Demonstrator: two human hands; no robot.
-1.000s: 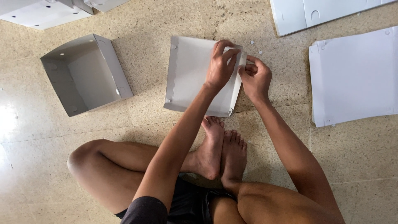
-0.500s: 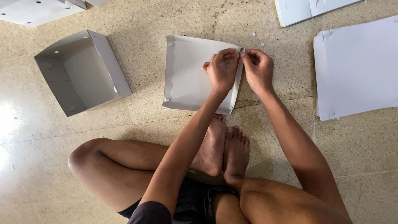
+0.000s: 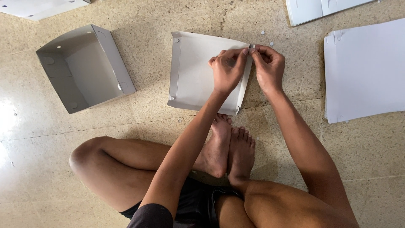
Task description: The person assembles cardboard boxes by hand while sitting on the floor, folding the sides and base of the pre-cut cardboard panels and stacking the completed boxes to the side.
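Note:
A half-folded grey cardboard box (image 3: 192, 71) lies on the speckled floor in front of my crossed legs. Its left wall stands up and its right wall is partly raised. My left hand (image 3: 228, 69) and my right hand (image 3: 267, 67) meet at the box's far right corner, fingertips pinching the corner flap from both sides. My left forearm crosses over the box's right part and hides some of it.
A finished grey open box (image 3: 84, 67) rests tilted at the left. Flat white sheets (image 3: 363, 71) are stacked at the right, more (image 3: 320, 8) at the top right, and another piece (image 3: 38, 7) at the top left. Small paper dots lie scattered on the floor.
Both hands stay at the box's far right corner; the fingertips have closed in tighter on the flap. The view shifted slightly.

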